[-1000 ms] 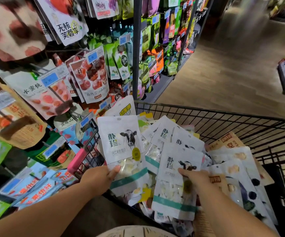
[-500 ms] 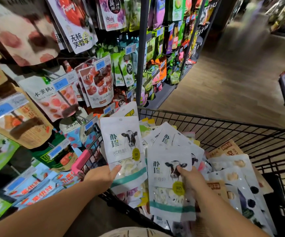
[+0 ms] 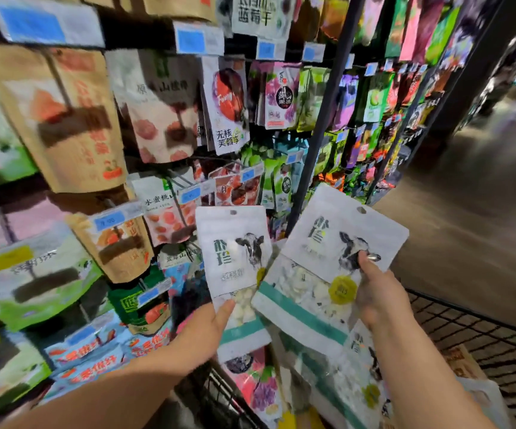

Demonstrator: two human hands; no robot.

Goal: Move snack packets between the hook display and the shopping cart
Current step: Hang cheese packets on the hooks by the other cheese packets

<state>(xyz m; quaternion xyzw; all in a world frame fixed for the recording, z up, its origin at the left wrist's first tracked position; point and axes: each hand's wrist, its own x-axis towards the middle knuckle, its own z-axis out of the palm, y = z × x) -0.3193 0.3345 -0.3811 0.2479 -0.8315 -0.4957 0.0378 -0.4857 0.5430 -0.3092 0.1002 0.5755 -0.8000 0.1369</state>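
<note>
My left hand [image 3: 202, 331] pinches the lower edge of a white snack packet [image 3: 235, 261] printed with a cow and a teal stripe, held upright in front of the hook display [image 3: 163, 119]. My right hand [image 3: 377, 292] grips a second cow packet [image 3: 318, 264] of the same kind, tilted to the right, thumb over the cow print. Both packets are raised above the black wire shopping cart [image 3: 473, 332]. More packets [image 3: 352, 382] lie in the cart below my right forearm.
Hooks with blue price tags [image 3: 190, 41] carry brown, white, pink and green snack bags across the left and centre. A dark upright post [image 3: 321, 131] divides the display. A brown aisle floor [image 3: 454, 230] lies to the right.
Both hands have lifted their cow packets up out of the cart toward the hook display. The view has swung up and left, so the display now fills most of the frame.
</note>
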